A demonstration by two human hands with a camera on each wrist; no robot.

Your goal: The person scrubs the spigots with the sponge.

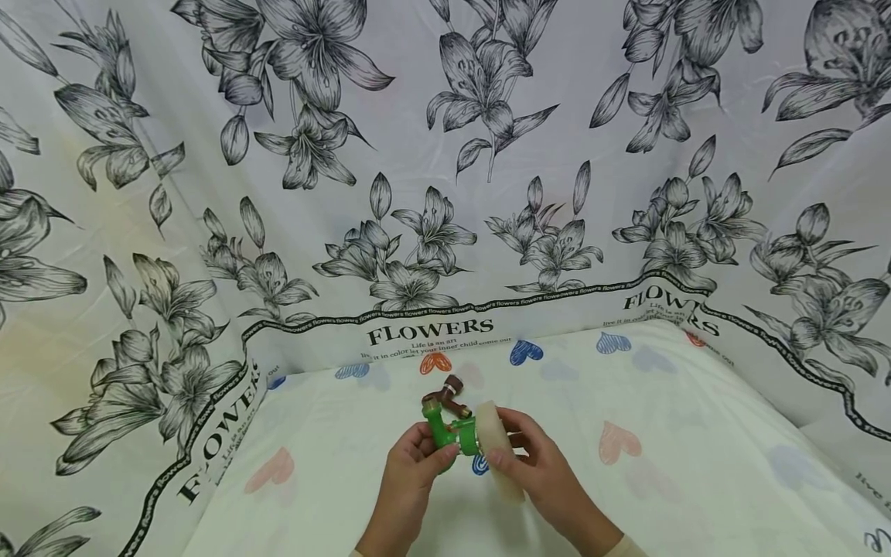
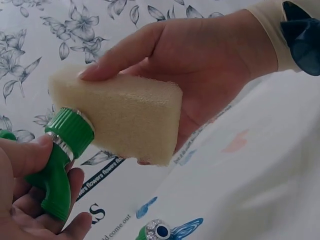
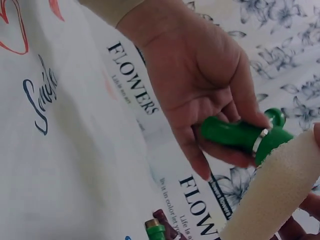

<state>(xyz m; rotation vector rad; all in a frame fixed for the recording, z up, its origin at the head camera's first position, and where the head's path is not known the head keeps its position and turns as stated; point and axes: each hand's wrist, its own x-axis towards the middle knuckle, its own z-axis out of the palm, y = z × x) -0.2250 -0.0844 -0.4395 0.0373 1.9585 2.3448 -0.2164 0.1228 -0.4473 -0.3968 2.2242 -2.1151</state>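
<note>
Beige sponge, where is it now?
Head view, lower centre: the sponge is in the right hand, just right of the green tap held by the left hand.

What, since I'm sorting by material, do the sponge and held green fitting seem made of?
Sponge: probably matte foam, from its cream, porous face. Green fitting: likely smooth plastic, perhaps painted metal, from its even, glossy colour. Silvery ring: perhaps metal, by its shine.

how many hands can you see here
2. The left hand holds a green tap; the right hand holds a pale sponge at the tap's capped end. No others show.
</note>
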